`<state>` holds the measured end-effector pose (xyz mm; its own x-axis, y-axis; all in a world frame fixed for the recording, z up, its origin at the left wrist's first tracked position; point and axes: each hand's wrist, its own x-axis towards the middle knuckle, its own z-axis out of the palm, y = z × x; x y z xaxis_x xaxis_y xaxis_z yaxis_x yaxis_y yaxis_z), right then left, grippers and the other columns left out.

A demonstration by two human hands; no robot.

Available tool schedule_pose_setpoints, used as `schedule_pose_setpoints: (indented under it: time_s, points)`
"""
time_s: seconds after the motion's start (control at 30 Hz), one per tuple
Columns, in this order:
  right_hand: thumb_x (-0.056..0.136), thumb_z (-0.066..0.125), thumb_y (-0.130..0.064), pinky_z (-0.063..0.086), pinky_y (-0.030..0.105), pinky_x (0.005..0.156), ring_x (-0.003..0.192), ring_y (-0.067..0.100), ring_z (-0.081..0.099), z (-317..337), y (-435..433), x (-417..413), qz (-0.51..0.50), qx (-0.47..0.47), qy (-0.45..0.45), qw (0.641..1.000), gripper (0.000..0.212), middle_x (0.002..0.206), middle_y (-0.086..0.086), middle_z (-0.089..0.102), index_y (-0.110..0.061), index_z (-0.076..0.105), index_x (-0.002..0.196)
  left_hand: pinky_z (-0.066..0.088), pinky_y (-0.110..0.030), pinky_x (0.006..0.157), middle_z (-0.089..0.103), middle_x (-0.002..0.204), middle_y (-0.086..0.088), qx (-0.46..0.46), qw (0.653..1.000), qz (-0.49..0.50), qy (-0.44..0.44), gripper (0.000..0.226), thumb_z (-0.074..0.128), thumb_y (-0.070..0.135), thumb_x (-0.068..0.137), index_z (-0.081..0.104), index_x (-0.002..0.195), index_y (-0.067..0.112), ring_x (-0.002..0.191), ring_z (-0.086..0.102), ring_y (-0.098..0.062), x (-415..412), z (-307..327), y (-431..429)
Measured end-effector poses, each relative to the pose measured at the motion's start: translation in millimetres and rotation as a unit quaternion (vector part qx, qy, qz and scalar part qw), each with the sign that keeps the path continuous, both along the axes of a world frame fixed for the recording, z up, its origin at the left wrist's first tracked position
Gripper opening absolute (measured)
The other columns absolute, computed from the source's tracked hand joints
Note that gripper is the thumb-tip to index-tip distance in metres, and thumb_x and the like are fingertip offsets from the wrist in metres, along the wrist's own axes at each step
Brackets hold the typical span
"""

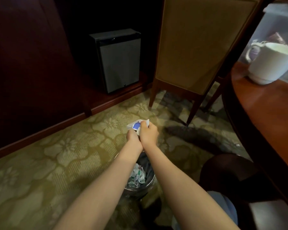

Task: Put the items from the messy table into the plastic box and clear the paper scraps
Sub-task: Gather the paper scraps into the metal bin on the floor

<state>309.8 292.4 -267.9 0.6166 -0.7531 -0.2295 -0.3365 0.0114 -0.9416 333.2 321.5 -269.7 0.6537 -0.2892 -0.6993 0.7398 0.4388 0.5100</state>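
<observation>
Over the bin point(133, 192), left hand point(132, 135) and right hand point(149, 132) both grip a wad of paper scraps point(135, 126); plastic box point(273, 27) looks loaded, cup point(271, 63) seemingly not yet off the worktop point(264, 105).

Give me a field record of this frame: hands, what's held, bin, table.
left hand: grips the paper scrap from below
right hand: pinches the same scrap's top
paper scrap: white with blue print, crumpled, held over the carpet just beyond the bin
bin: on the carpet under the forearms, torn scraps inside
plastic box: on the table, items inside
cup: white, on the table in front of the box
</observation>
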Motion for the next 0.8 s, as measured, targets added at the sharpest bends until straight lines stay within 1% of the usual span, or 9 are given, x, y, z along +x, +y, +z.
schedule_pose_setpoints:
  time_s: [0.07, 0.13, 0.27, 0.4, 0.5, 0.6, 0.67, 0.73, 0.8]
  points:
    - [0.093, 0.046, -0.013, 0.034, 0.021, 0.052, 0.069, 0.017, 0.049, -13, 3, 3, -0.004, 0.016, 0.019, 1.000, 0.020, 0.071, 0.002, 0.054, -0.008, 0.056, 0.077, 0.039, -0.019, 0.043, 0.051, 0.029, 0.002, 0.022, 1.000, -0.006, 0.004, 0.039, 0.028, 0.016, 0.100, 0.045, 0.065, 0.012, 0.030, 0.053, -0.013, 1, -14, 4]
    - [0.092, 0.047, -0.012, 0.035, 0.016, 0.051, 0.069, 0.017, 0.050, -27, 7, 4, -0.020, 0.039, 0.031, 0.999, 0.018, 0.070, 0.002, 0.055, -0.008, 0.059, 0.079, 0.039, -0.021, 0.046, 0.052, 0.030, 0.001, 0.042, 0.999, -0.017, 0.013, 0.040, 0.026, 0.014, 0.100, 0.046, 0.066, 0.011, 0.032, 0.054, -0.014, 2, -27, 8]
    - [0.090, 0.050, -0.011, 0.046, 0.032, 0.076, 0.082, 0.026, 0.059, -54, 11, 7, -0.053, 0.083, 0.042, 0.994, 0.020, 0.081, 0.008, 0.062, -0.003, 0.068, 0.090, 0.041, -0.017, 0.040, 0.053, 0.031, -0.001, 0.069, 0.997, -0.020, 0.034, 0.040, 0.025, 0.013, 0.099, 0.047, 0.067, 0.008, 0.032, 0.055, -0.014, 5, -50, 11]
    - [0.089, 0.053, -0.020, 0.051, 0.044, 0.086, 0.090, 0.034, 0.065, -79, 11, 10, -0.076, 0.144, 0.065, 0.984, 0.019, 0.083, 0.013, 0.067, -0.015, 0.064, 0.075, 0.041, -0.023, 0.045, 0.053, 0.031, -0.002, 0.097, 0.994, -0.012, 0.058, 0.039, 0.028, 0.017, 0.099, 0.049, 0.068, 0.007, 0.043, 0.056, -0.021, 5, -67, 11]
    - [0.088, 0.049, -0.021, 0.051, 0.040, 0.088, 0.087, 0.032, 0.063, -87, 5, 11, -0.084, 0.199, 0.080, 0.973, 0.028, 0.083, 0.012, 0.066, -0.020, 0.060, 0.062, 0.037, -0.028, 0.053, 0.053, 0.031, -0.003, 0.078, 0.994, 0.003, 0.082, 0.040, 0.028, 0.024, 0.099, 0.049, 0.069, 0.008, 0.057, 0.050, -0.023, 6, -77, 10]
    - [0.091, 0.045, -0.024, 0.047, 0.036, 0.087, 0.087, 0.025, 0.058, -94, -3, 9, -0.067, 0.254, 0.108, 0.959, 0.030, 0.093, 0.012, 0.065, -0.021, 0.060, 0.065, 0.034, -0.026, 0.056, 0.055, 0.033, -0.004, 0.086, 0.991, -0.005, 0.104, 0.042, 0.029, 0.033, 0.099, 0.050, 0.071, 0.010, 0.062, 0.047, -0.023, 7, -85, 10]
    - [0.094, 0.040, -0.029, 0.045, 0.037, 0.092, 0.094, 0.025, 0.056, -101, -8, 8, -0.047, 0.262, 0.133, 0.955, 0.032, 0.105, 0.014, 0.064, -0.016, 0.066, 0.081, 0.039, -0.027, 0.058, 0.064, 0.052, -0.010, 0.093, 0.990, -0.022, 0.104, 0.045, 0.028, 0.038, 0.098, 0.056, 0.079, 0.009, 0.067, 0.052, -0.028, 9, -90, 10]
    - [0.096, 0.035, -0.033, 0.044, 0.039, 0.099, 0.106, 0.029, 0.055, -104, -11, 5, -0.036, 0.270, 0.158, 0.949, 0.040, 0.115, 0.013, 0.060, -0.010, 0.067, 0.103, 0.048, -0.031, 0.075, 0.064, 0.087, -0.009, 0.109, 0.987, -0.042, 0.114, 0.042, 0.027, 0.037, 0.099, 0.060, 0.103, 0.011, 0.088, 0.060, -0.034, 9, -87, 10]
    - [0.097, 0.032, -0.037, 0.041, 0.039, 0.102, 0.114, 0.032, 0.053, -108, -12, 3, -0.028, 0.269, 0.174, 0.947, 0.046, 0.119, 0.011, 0.058, -0.009, 0.066, 0.109, 0.046, -0.030, 0.086, 0.059, 0.100, -0.006, 0.143, 0.981, -0.051, 0.118, 0.039, 0.025, 0.034, 0.100, 0.052, 0.124, 0.016, 0.101, 0.060, -0.031, 5, -80, 10]
